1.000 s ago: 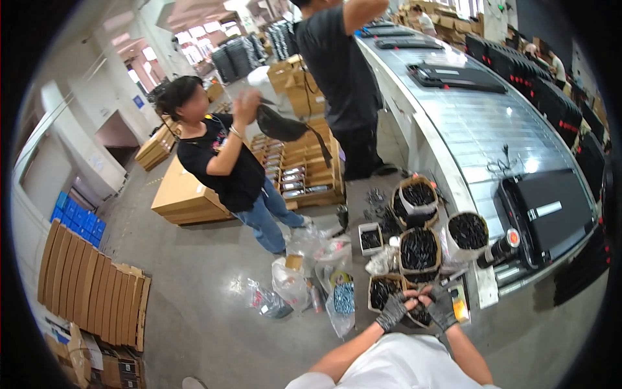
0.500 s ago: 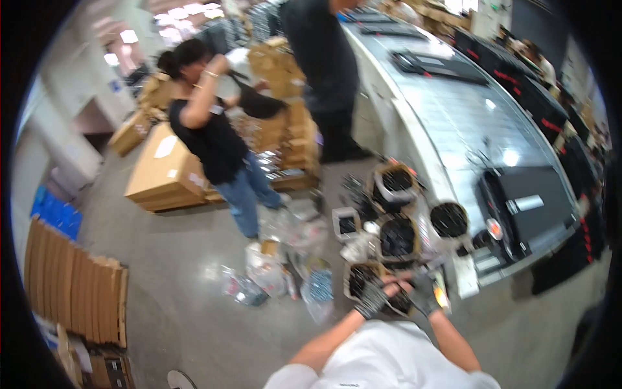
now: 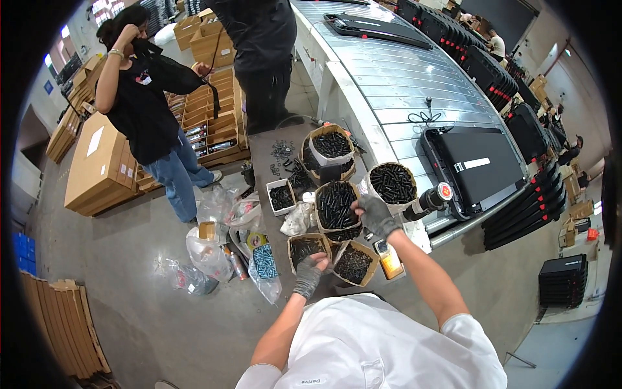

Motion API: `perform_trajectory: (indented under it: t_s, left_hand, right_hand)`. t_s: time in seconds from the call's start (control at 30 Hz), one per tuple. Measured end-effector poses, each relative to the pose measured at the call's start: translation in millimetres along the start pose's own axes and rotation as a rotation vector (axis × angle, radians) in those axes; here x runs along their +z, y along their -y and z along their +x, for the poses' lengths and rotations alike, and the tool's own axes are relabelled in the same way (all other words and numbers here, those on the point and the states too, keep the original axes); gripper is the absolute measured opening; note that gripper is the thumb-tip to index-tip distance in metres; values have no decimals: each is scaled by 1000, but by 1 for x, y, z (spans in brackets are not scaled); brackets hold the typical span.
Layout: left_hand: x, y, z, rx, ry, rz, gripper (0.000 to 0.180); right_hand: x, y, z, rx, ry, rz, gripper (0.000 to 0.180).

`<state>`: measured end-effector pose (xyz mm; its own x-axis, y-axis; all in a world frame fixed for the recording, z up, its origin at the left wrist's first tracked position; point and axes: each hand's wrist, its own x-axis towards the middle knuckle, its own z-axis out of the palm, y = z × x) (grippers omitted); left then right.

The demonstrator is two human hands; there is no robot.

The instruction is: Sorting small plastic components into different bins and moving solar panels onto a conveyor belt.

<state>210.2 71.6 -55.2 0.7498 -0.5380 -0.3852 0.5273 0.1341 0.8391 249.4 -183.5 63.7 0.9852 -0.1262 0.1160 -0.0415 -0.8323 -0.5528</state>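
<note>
Head view: our hands were together earlier, now they're apart. Our left hand is curled by the front-left box of black parts, right hand half-curled at the middle box; can't tell if either grips anything.

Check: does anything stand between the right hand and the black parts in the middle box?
Nothing visible does. The right hand is at the right rim of the middle box, and the black parts lie uncovered. The white tub stands beyond the hand, off that path; the left hand is nearer the body, at another box.
</note>
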Motion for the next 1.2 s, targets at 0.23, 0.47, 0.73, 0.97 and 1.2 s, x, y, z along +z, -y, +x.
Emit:
perform_trajectory:
  t_s: [0.23, 0.47, 0.73, 0.97, 1.2]
  left_hand:
    - [-32, 6, -25, 18, -187, 72, 26]
    - [-43, -2, -29, 39, -234, 83, 27]
    - [-58, 15, -21, 107, -240, 250, 22]
    - [-44, -5, -8, 280, -223, 761, 22]
    - [-16, -8, 53, 214, -63, 1452, 23]
  right_hand:
    - [17, -31, 46, -93, 255, -298, 13]
    - [28, -29, 52, -129, 389, -495, 14]
    - [35, -37, 46, -249, 303, -640, 16]
    - [20, -27, 39, -202, 355, -633, 22]
    - [-23, 22, -4, -290, -103, -157, 24]
